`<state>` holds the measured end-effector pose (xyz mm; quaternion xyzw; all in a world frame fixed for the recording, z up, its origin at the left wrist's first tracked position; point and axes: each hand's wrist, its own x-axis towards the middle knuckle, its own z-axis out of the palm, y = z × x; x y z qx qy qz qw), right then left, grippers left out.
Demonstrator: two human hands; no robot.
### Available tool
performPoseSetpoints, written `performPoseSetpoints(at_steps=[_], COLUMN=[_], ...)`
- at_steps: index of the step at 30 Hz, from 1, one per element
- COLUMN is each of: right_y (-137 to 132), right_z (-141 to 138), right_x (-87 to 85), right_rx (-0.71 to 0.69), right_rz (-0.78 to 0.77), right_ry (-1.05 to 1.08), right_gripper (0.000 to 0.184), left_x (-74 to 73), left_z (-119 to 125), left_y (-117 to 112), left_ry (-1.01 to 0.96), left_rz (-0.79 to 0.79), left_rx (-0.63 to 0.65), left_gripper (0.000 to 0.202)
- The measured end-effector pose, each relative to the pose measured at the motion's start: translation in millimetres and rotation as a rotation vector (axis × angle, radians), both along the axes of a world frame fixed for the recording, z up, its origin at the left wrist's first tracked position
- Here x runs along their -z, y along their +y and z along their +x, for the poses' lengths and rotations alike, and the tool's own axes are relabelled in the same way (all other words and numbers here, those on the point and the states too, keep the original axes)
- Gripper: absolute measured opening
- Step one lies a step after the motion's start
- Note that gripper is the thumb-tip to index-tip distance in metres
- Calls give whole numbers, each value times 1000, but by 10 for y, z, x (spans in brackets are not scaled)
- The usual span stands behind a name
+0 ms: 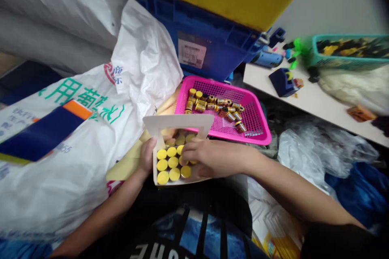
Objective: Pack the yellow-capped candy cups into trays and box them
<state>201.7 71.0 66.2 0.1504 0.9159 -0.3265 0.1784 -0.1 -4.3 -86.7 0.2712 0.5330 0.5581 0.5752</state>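
A small white cardboard box (178, 123) with its lid flap up rests on my lap, holding several yellow-capped cylinders (169, 165) standing in rows. My left hand (148, 154) grips the box's left side. My right hand (203, 158) lies over the box, fingers pinched on one yellow-capped cylinder among the rows. Just beyond the box sits a pink mesh basket (258, 129) with several loose yellow and dark cylinders (216, 106) lying in it.
A large white printed sack (100, 101) lies to the left with a blue and orange card (45, 131) on it. A blue crate (206, 44) with a yellow lid stands behind. At right, a white table (316, 101) carries a teal basket (349, 54) and small parts. Plastic bags lie below.
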Motion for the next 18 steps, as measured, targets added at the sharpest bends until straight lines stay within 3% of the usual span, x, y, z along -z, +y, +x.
performPoseSetpoints(at_steps=[2,3,5,7,10,13,15,18], right_y=[310,491,844,1100,1200,1102,1057,1053], right_z=[291,431,652,762,752,689,683,768], right_x=[-214,-260,-182,85,564,834,854,677], right_rx=[169,276,504,647,655,667,699,692], right_rz=[-142,-124,111,388,504,525,521,452], right_ry=[-111,-204,-386,-468,-486,-529,-545,-495], right_gripper=[15,17,24,29,40,41,39,28], left_x=[2,4,11,14,8,-4,-2,37], left_z=[-3,-3,0,3,4,5,9,10], left_y=[4,6,8,8,8,11,14,15], left_ry=[39,55,42,-6,3,30,6,2], left_rz=[29,39,36,24,29,24,18,22], left_rx=[-21,-33,-47,-43,-40,-58,-56,-48], left_gripper=[49,48,48,48,48,49,48,48])
